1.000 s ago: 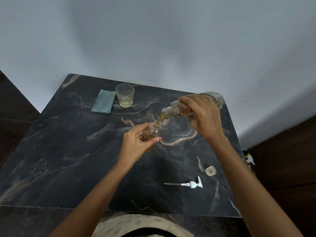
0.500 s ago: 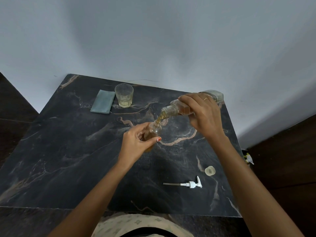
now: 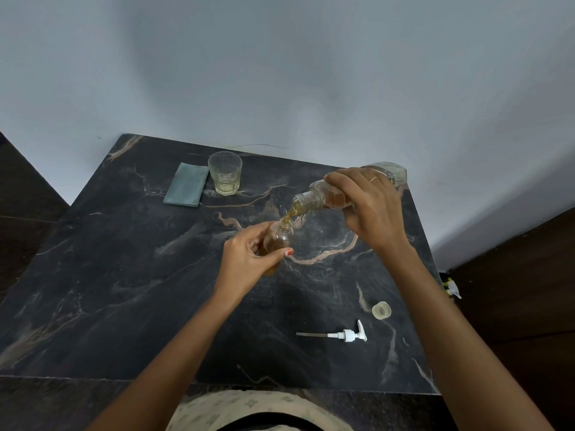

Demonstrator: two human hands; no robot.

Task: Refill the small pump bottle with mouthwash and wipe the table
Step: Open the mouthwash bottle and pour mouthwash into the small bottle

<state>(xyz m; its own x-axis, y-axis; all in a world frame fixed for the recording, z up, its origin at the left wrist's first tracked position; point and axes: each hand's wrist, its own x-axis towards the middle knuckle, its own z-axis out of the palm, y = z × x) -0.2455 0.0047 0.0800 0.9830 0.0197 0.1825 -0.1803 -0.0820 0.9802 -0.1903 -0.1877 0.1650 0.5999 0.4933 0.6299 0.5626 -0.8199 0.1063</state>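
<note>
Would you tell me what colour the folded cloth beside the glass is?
Muted blue-grey, plain; the cloth shows in the head view.

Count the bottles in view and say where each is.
2. The small bottle is in the left hand over the table's middle; the large bottle is tilted in the right hand, pouring into it.

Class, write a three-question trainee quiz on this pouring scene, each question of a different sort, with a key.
1. True or false: the pump head is screwed onto the small bottle.
2. Which hand tilts the large bottle? A) left hand B) right hand
3. Fill in: the folded cloth lies beside the ____.

Key: 1 false, it lies on the table; 2 B; 3 glass.
</note>
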